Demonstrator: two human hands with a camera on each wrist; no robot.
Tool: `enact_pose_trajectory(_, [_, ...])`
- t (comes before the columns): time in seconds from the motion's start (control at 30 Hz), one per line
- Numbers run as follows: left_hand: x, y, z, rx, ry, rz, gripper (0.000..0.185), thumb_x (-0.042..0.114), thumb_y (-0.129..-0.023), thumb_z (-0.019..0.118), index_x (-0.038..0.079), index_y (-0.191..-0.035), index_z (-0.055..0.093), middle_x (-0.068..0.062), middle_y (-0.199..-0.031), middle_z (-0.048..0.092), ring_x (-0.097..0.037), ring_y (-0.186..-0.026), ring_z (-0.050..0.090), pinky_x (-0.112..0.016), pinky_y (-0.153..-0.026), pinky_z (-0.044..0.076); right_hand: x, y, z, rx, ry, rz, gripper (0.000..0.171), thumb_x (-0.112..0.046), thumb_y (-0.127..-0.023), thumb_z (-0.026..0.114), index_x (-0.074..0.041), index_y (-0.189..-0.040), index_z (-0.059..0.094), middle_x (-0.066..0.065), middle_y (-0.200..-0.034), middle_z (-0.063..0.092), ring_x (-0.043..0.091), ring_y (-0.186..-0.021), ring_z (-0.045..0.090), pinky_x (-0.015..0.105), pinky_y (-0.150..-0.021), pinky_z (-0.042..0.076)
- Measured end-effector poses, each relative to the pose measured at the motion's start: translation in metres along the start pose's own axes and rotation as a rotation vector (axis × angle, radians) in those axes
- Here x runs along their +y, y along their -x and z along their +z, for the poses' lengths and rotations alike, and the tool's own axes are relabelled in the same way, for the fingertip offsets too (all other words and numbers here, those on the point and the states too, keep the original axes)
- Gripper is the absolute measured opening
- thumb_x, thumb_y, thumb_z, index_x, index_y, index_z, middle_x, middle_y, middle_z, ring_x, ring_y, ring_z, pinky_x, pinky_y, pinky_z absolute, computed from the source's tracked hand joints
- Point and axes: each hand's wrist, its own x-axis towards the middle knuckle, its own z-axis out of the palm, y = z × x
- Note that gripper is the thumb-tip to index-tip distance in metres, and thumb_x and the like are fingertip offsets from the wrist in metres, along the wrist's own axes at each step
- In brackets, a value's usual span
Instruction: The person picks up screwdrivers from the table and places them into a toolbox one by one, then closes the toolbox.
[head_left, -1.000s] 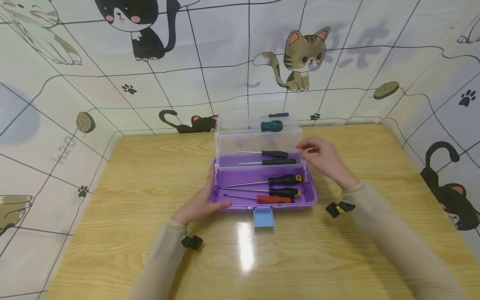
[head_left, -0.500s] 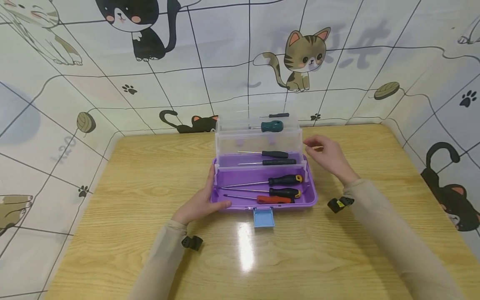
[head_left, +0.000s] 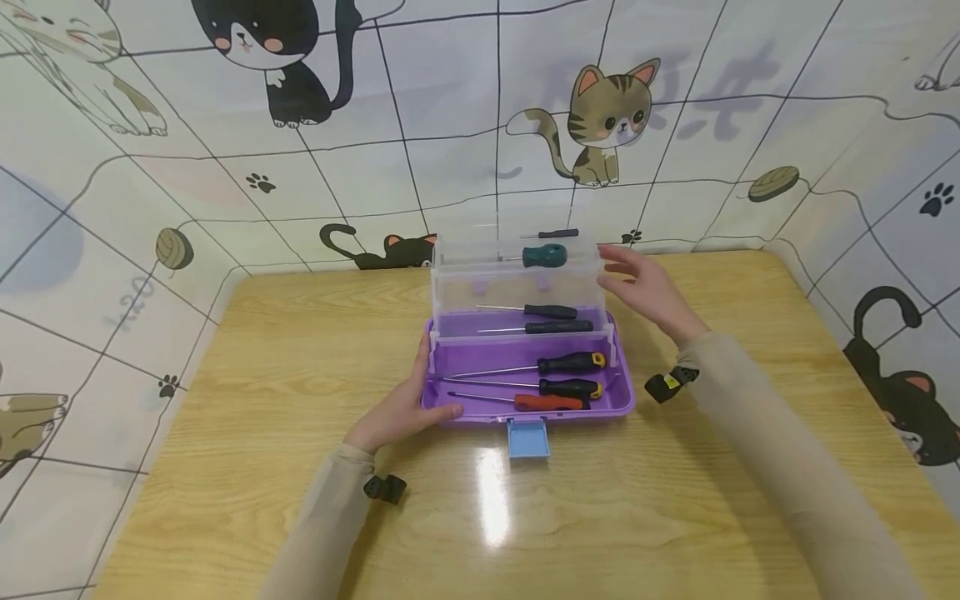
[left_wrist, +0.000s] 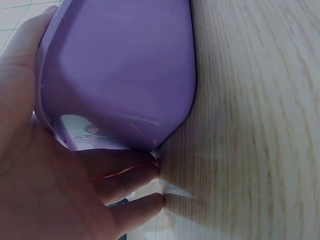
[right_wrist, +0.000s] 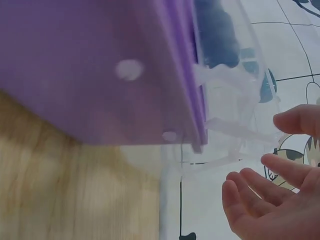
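A purple toolbox (head_left: 624,402) stands unfolded on the table, its clear trays (head_left: 459,292) stepped up behind the base. My left hand (head_left: 393,417) grips the box's left end, thumb on the front rim; in the left wrist view its fingers (left_wrist: 127,182) reach around the corner. Beside the right end of the upper tray is my right hand (head_left: 648,293), thumb and fingers apart and holding nothing in the right wrist view. A red-handled screwdriver (head_left: 551,402) and two black-and-yellow ones lie in the base. Two black screwdrivers rest in the lower tray, a teal-handled screwdriver (head_left: 545,256) higher up.
A small black screwdriver (head_left: 558,234) lies at the very top of the box. The blue latch (head_left: 528,440) hangs down at the front. Close behind the box rises a cat-patterned backdrop (head_left: 450,100). Wood-grain tabletop (head_left: 300,350) surrounds the box.
My right hand has pulled away from the lower tray's right end and moved up beside the upper tray. The left hand and the screwdrivers have stayed put.
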Motion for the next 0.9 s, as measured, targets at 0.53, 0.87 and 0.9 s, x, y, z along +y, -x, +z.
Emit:
enact_pose_trajectory(0.53, [-0.001, 0.002, 0.000, 0.000, -0.006, 0.018, 0.119, 0.026, -0.085, 0.076, 0.025, -0.151, -0.023, -0.011, -0.160, -0.006, -0.037, -0.141, 0.018, -0.051, -0.112, 0.017, -0.001, -0.035, -0.003, -0.162, -0.043, -0.008, 0.092, -0.029, -0.090, 0.068, -0.019, -0.157, 0.005, 0.003, -0.161, 0.007, 0.029, -0.144, 0.014, 0.054, -0.112, 0.020])
enact_pose_trajectory(0.87, [0.042, 0.012, -0.007, -0.020, -0.002, -0.009, 0.111, 0.012, -0.087, 0.072, 0.003, -0.150, -0.019, -0.025, -0.156, 0.000, -0.047, -0.138, 0.020, -0.054, -0.111, 0.019, 0.002, -0.038, -0.004, -0.181, -0.055, 0.093, 0.098, -0.036, -0.088, 0.071, -0.019, -0.157, 0.005, 0.006, -0.161, 0.008, 0.032, -0.144, 0.014, 0.061, -0.108, 0.022])
enact_pose_trajectory(0.9, [0.044, 0.013, -0.007, -0.024, -0.003, -0.010, 0.111, 0.012, -0.087, 0.072, 0.003, -0.150, -0.018, -0.026, -0.156, 0.000, -0.046, -0.138, 0.019, -0.053, -0.111, 0.018, 0.001, -0.038, -0.004, -0.171, -0.057, 0.102, 0.097, -0.036, -0.087, 0.072, -0.017, -0.157, 0.008, 0.007, -0.160, 0.010, 0.033, -0.143, 0.015, 0.061, -0.108, 0.023])
